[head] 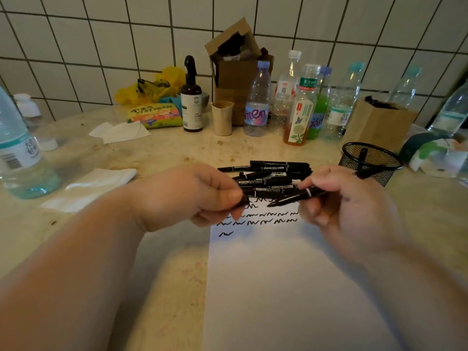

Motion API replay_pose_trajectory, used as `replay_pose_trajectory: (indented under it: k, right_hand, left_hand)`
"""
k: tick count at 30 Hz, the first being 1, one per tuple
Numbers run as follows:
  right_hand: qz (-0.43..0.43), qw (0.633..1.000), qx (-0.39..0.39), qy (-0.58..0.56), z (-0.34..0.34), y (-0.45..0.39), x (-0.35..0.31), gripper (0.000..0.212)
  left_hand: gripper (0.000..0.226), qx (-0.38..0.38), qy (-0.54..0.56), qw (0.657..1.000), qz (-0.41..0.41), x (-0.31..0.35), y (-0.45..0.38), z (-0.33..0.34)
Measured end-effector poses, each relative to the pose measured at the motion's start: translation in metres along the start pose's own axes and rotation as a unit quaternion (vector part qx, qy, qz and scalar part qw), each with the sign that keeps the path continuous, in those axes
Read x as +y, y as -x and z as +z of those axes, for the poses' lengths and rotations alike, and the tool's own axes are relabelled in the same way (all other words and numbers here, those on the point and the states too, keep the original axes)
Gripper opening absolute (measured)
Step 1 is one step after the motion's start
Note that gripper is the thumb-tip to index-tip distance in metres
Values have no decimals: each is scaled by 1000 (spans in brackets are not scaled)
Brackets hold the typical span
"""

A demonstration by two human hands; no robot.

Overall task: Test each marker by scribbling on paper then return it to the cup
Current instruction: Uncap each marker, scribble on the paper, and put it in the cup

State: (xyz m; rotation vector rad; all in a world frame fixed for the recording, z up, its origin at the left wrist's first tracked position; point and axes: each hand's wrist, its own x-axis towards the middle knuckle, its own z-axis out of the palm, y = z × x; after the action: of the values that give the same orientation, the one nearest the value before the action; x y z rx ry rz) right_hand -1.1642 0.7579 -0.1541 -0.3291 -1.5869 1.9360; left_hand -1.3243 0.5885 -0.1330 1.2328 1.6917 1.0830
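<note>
My right hand (352,203) grips an uncapped black marker (295,197), tip pointing left, above the top edge of the paper (273,287). My left hand (202,196) pinches the marker's black cap (245,199) between thumb and fingers, just beside the tip and apart from it. Rows of black scribbles (255,219) cross the sheet's top. A pile of black markers (271,177) lies on the worktop (164,274) just beyond the paper. The black mesh cup (371,163) stands right of the pile, one marker inside.
</note>
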Motion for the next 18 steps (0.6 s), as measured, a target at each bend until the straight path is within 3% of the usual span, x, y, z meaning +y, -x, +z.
replay_pose_trajectory:
  k: [2, 5, 7, 12, 18]
  right_hand:
    - [8, 999, 16, 33, -3, -1, 4, 42]
    - [41, 989, -13, 140, 3, 1, 18, 32]
    - [54, 982, -21, 181, 6, 2, 23, 26]
    - [74, 976, -27, 204, 8, 4, 25, 22]
    - [81, 975, -38, 205, 13, 5, 27, 22]
  left_hand:
    - [30, 109, 59, 992, -24, -1, -7, -1]
    - [33, 249, -138, 956, -72, -6, -20, 8]
    - [29, 254, -235, 935, -78, -13, -24, 12]
    - [20, 212, -344, 910, -98, -21, -25, 15]
    - [17, 200, -383, 897, -96, -19, -23, 18]
